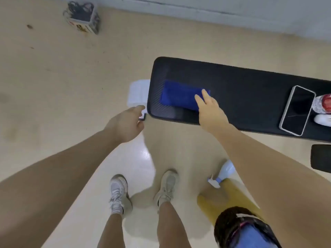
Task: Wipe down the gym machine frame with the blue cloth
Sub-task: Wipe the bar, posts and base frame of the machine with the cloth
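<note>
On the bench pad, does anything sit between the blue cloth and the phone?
No. In the head view that stretch of the black bench pad is bare; only the right hand overlaps the blue cloth on its side nearer the phone.

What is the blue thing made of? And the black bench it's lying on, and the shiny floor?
The blue cloth looks like soft, matte fabric, maybe microfibre: it lies flat and folded, with no shine. The bench pad looks like black vinyl or fake leather, since its end shows a fine ribbed texture and a dull sheen. The floor seems to be smooth beige vinyl or polished tile, because it reflects light near the shoes.
</note>
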`<state>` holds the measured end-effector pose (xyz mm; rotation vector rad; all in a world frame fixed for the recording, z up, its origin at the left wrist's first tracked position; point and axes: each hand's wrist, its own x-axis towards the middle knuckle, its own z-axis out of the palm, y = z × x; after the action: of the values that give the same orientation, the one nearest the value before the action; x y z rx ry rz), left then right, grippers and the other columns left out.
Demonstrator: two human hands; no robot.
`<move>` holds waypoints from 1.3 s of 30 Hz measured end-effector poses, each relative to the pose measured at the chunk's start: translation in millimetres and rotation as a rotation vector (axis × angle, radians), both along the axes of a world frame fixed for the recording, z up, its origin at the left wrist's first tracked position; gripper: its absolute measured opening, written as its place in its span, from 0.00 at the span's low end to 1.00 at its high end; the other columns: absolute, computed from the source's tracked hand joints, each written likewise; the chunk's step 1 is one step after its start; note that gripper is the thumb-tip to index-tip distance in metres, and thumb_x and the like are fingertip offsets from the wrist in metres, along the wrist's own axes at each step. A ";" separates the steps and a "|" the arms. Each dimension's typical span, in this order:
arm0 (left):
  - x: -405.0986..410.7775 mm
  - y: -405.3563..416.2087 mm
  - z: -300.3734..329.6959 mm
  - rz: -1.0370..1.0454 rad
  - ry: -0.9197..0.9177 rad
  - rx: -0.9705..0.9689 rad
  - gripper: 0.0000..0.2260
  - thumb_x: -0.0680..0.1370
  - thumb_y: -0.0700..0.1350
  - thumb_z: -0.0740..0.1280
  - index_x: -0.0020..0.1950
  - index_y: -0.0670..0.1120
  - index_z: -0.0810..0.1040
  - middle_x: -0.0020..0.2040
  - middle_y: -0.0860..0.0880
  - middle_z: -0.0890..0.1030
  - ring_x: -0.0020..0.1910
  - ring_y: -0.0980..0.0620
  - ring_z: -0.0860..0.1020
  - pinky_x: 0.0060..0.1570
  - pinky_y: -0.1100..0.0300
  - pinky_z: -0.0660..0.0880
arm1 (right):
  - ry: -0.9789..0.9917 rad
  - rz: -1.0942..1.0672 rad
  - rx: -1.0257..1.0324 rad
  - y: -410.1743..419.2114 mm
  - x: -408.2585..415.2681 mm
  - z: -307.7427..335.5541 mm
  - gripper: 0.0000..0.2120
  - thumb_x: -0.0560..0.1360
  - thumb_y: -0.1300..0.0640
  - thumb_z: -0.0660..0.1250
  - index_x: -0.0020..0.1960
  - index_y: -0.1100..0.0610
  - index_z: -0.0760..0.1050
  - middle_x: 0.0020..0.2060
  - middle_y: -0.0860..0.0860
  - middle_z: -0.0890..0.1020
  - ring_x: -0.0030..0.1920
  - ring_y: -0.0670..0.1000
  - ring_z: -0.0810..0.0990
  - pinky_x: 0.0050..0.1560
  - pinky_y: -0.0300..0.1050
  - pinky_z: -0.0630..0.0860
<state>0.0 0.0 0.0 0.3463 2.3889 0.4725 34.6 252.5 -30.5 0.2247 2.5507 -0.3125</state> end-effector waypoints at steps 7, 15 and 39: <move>18.3 -8.2 -48.8 0.037 0.056 0.003 0.20 0.77 0.39 0.60 0.70 0.43 0.67 0.67 0.47 0.71 0.59 0.45 0.75 0.54 0.54 0.72 | 0.088 -0.333 -0.006 -2.1 -20.1 -52.6 0.27 0.80 0.58 0.58 0.76 0.57 0.51 0.71 0.56 0.59 0.63 0.60 0.68 0.56 0.54 0.70; 35.0 -54.0 49.0 0.102 0.071 0.053 0.17 0.78 0.39 0.58 0.66 0.46 0.71 0.66 0.51 0.70 0.53 0.46 0.77 0.54 0.51 0.74 | -0.097 -0.204 -0.326 -62.7 7.2 43.7 0.09 0.73 0.60 0.67 0.49 0.57 0.68 0.47 0.52 0.71 0.52 0.56 0.71 0.46 0.45 0.67; 156.3 -533.0 280.0 0.547 0.034 0.293 0.21 0.76 0.47 0.67 0.69 0.52 0.68 0.68 0.55 0.67 0.65 0.55 0.67 0.58 0.65 0.63 | -0.345 0.392 -0.722 -614.4 36.1 320.6 0.15 0.68 0.69 0.58 0.43 0.52 0.74 0.40 0.51 0.74 0.41 0.50 0.71 0.39 0.41 0.67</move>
<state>156.3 -533.0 280.0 -0.1886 2.4331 1.0756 70.7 -361.9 290.1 -0.4478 1.9354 -0.9112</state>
